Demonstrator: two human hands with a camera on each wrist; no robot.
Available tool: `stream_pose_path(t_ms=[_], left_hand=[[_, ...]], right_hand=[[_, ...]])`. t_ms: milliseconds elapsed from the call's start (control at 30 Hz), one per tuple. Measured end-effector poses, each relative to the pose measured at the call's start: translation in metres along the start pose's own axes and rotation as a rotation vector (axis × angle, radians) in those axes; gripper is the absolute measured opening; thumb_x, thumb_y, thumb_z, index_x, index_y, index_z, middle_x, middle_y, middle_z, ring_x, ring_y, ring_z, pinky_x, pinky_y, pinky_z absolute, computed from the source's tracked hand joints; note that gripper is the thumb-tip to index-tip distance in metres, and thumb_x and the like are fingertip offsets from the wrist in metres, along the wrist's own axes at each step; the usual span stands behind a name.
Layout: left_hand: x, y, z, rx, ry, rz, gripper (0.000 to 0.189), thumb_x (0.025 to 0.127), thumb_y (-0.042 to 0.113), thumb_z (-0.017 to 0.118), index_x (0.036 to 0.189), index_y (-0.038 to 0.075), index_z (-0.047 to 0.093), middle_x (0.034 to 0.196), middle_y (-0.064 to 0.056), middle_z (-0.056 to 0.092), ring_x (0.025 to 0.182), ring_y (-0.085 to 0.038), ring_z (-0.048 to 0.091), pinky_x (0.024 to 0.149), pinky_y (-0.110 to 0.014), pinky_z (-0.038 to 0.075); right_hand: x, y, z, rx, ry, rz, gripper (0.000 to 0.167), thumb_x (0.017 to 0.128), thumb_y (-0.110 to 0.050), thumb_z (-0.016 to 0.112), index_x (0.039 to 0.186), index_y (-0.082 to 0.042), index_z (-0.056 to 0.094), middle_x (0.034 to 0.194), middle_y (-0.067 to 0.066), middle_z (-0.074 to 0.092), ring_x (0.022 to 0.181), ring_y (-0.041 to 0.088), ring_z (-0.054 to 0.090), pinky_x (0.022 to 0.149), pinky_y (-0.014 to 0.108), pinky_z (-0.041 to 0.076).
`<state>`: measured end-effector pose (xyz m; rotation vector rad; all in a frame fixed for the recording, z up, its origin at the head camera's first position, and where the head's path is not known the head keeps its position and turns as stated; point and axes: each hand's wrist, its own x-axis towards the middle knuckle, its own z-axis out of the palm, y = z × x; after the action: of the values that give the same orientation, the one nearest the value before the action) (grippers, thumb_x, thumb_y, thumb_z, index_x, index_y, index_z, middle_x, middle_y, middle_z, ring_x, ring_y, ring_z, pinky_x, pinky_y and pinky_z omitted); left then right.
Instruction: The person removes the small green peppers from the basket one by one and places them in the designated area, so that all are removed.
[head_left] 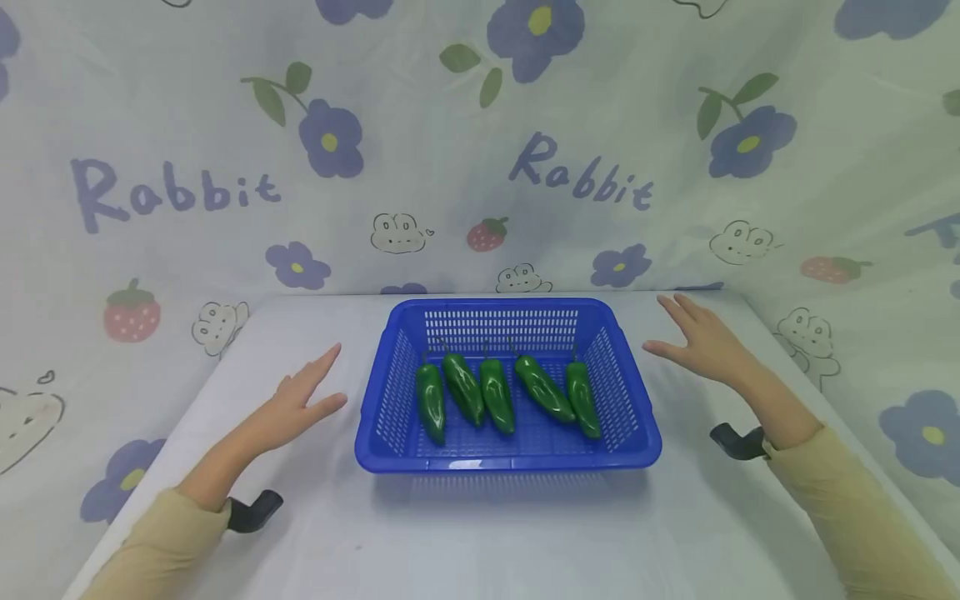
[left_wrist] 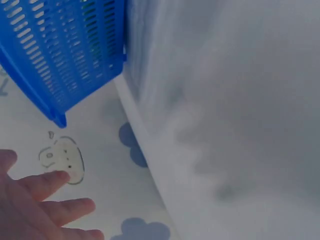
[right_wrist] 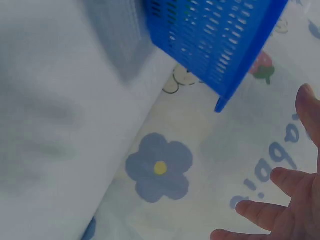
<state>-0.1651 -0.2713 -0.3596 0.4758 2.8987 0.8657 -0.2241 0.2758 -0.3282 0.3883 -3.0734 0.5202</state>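
A blue plastic basket (head_left: 510, 463) with slotted walls stands on the white table, and several green peppers (head_left: 497, 396) lie side by side in it, stems toward the back. Left of the basket my left hand (head_left: 296, 404) hovers with fingers extended and thumb apart, holding nothing. On the other side my right hand (head_left: 701, 342) is raised near the right rim, its fingers spread and likewise holding nothing. Both wrist views show the basket's side wall (left_wrist: 65, 55) beyond the spread fingers, apart from them.
The white table (head_left: 510, 542) extends around the basket. A patterned cloth (head_left: 420, 142) with flowers, rabbits and strawberries hangs behind and along both sides. Black wrist straps (head_left: 255, 512) show below each forearm.
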Motion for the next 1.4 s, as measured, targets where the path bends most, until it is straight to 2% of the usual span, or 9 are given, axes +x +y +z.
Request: stream_pose_path(t_ms=[100,233,433,667,933,1133,1267,1400], left_hand=[[0.004,0.003,0.003,-0.033,0.014,0.016,0.076,0.091,0.036,0.051,0.148,0.009,0.009,0.149,-0.025,0.014,0.134,-0.048,0.013,0.102,-0.068,0.008],[0.013,0.005,0.005,-0.048,0.038,0.011,0.077,0.088,0.037,0.055,0.148,0.015,0.012,0.149,-0.022,0.019,0.134,-0.045,0.019,0.1,-0.067,0.02],[0.022,0.008,0.009,-0.045,0.003,-0.003,0.08,0.086,0.042,0.058,0.148,0.016,0.014,0.148,-0.021,0.024,0.132,-0.046,0.023,0.097,-0.067,0.025],[0.031,0.008,0.013,-0.085,-0.034,0.005,0.081,0.085,0.041,0.059,0.148,0.017,0.014,0.147,-0.023,0.025,0.129,-0.049,0.026,0.093,-0.069,0.03],[0.033,0.001,0.027,-0.14,-0.019,0.038,0.077,0.086,0.035,0.06,0.146,0.012,0.018,0.149,-0.021,0.021,0.131,-0.047,0.023,0.095,-0.069,0.027],[0.032,-0.002,0.032,-0.155,0.011,0.082,0.076,0.086,0.031,0.06,0.146,0.009,0.019,0.148,-0.024,0.02,0.131,-0.048,0.023,0.098,-0.067,0.025],[0.032,-0.003,0.032,-0.166,0.021,0.119,0.075,0.086,0.028,0.059,0.145,0.008,0.018,0.147,-0.026,0.02,0.13,-0.048,0.024,0.099,-0.065,0.026],[0.034,-0.003,0.033,-0.177,0.027,0.133,0.075,0.086,0.026,0.059,0.145,0.006,0.018,0.147,-0.026,0.02,0.13,-0.048,0.025,0.099,-0.064,0.026]], right_hand=[[0.004,-0.009,-0.007,0.027,-0.02,-0.015,0.087,0.085,-0.051,0.055,0.144,0.001,0.017,0.145,0.032,0.015,0.131,0.051,0.017,0.101,0.066,0.018],[0.008,-0.021,-0.015,0.059,-0.05,-0.022,0.087,0.086,-0.052,0.053,0.145,0.0,0.016,0.146,0.029,0.018,0.133,0.048,0.018,0.102,0.064,0.02],[0.01,-0.042,-0.021,0.098,-0.092,-0.039,0.085,0.086,-0.052,0.052,0.145,-0.003,0.016,0.147,0.027,0.02,0.132,0.047,0.021,0.1,0.063,0.026],[0.017,-0.068,-0.019,0.18,-0.128,-0.094,0.079,0.088,-0.048,0.051,0.146,-0.006,0.017,0.143,0.029,0.027,0.12,0.05,0.039,0.09,0.06,0.041],[0.027,-0.091,-0.012,0.283,-0.172,-0.111,0.077,0.088,-0.047,0.052,0.146,-0.01,0.017,0.144,0.026,0.028,0.119,0.046,0.043,0.089,0.056,0.044],[0.033,-0.104,-0.004,0.479,-0.269,-0.027,0.074,0.088,-0.048,0.051,0.147,-0.017,0.018,0.145,0.022,0.028,0.129,0.043,0.033,0.097,0.06,0.034],[0.04,-0.11,0.005,0.613,-0.334,0.052,0.072,0.089,-0.046,0.051,0.147,-0.02,0.017,0.145,0.02,0.027,0.129,0.041,0.031,0.096,0.06,0.036],[0.046,-0.114,0.015,0.675,-0.375,0.128,0.07,0.091,-0.042,0.049,0.147,-0.018,0.014,0.149,0.02,0.02,0.133,0.041,0.025,0.097,0.062,0.033]])
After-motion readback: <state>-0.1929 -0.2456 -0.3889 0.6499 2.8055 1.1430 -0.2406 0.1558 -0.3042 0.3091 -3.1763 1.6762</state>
